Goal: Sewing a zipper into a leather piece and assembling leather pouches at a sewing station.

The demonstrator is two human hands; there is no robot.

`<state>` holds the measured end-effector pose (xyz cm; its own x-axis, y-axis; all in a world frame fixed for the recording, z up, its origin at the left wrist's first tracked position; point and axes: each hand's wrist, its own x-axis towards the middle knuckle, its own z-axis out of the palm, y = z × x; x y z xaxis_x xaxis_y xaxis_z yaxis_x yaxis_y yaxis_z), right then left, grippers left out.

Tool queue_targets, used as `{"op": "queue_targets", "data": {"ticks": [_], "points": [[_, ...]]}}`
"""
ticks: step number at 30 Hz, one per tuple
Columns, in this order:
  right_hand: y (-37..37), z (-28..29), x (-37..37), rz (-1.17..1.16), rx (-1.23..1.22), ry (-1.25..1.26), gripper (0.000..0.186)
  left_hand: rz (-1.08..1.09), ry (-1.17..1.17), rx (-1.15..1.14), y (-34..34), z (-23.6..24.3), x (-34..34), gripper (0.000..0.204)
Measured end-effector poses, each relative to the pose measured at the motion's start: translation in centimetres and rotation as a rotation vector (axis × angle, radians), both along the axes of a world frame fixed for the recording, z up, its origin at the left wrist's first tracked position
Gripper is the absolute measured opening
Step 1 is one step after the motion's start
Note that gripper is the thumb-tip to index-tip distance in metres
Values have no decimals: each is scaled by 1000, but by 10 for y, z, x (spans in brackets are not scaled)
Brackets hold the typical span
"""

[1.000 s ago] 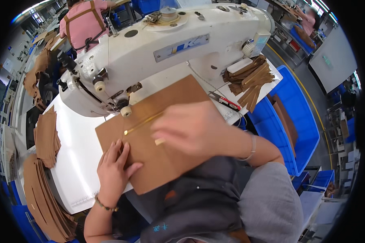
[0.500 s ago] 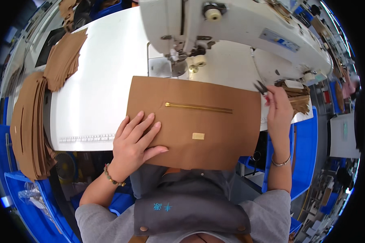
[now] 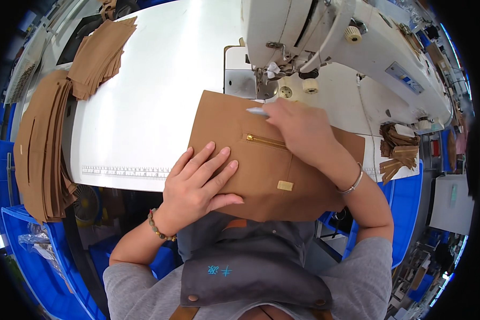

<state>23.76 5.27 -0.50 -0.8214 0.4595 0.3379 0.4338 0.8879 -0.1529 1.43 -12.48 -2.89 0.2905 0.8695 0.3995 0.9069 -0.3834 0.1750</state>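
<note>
A flat brown panel [image 3: 250,205], with a brass zipper [image 3: 264,141] set into it and a small gold tag [image 3: 285,185] below, lies at the table's front edge. My left hand [image 3: 197,184] rests flat on its left side, fingers spread. Over the upper part of the panel, my right hand [image 3: 304,130] is closed around thread snips [image 3: 256,111]. Their pale tips point left above the zipper's left end; the grip is hidden in my fingers. The hand is slightly blurred and covers the zipper's right end.
The white sewing machine [image 3: 325,37] stands just beyond the panel. Stacks of brown pieces [image 3: 40,149] drape over the table's left edge, and brown scraps [image 3: 400,146] lie at its right. Blue bins [image 3: 80,266] flank the table. A printed ruler [image 3: 125,172] runs along the front edge.
My right hand has swung left from beside the panel to above the zipper, carrying the snips. The left hand stays flat on the panel. The whole view has shifted somewhat.
</note>
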Motion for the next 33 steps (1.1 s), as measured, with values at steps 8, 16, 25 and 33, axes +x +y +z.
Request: {"op": "queue_targets", "data": {"ticks": [8,16,25,33], "points": [[17,11,19,-91,18,-104,12,-63,-61,-24,-26,3,-6,64],[6,6,49,-144,-54,-103,14,-82,-63,56,-28,-9,-10,54],[-31,7,102,-404,-262,85,34,-69,16,185,-23,-22,-7,45],[-79,50,96,-191,-118,196,25,-3,-192,226,-34,-25,-14,75]]}}
